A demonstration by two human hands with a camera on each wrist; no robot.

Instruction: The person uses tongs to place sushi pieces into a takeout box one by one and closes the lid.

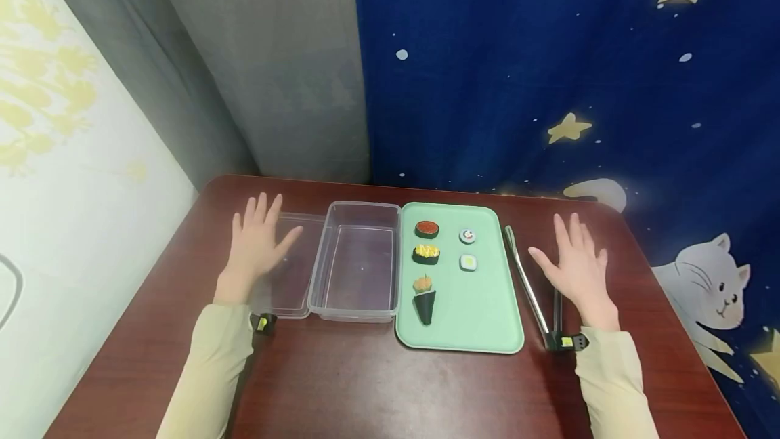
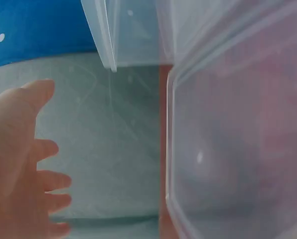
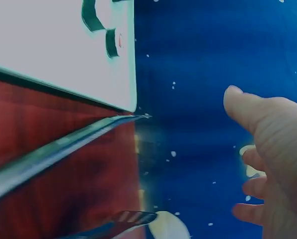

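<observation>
My left hand (image 1: 254,242) is spread with straight fingers over a clear plastic lid (image 1: 292,276) and holds nothing. On the right, my right hand (image 1: 575,266) spreads its fingers above a pair of metal tongs (image 1: 529,283), also holding nothing. Beside the lid stands a clear plastic box (image 1: 362,269). A green tray (image 1: 475,317) touches its right side and bears several sushi pieces: a red-topped one (image 1: 427,229), a yellow-topped one (image 1: 426,254), a dark cone hand roll (image 1: 424,305), and two small rolls, one round (image 1: 467,236), one squarish (image 1: 468,262).
Everything lies on a dark red-brown table (image 1: 341,385). Behind it hang a grey curtain (image 1: 286,73) and a blue curtain (image 1: 475,87) with stars and a cat. A white wall (image 1: 73,188) borders the left side.
</observation>
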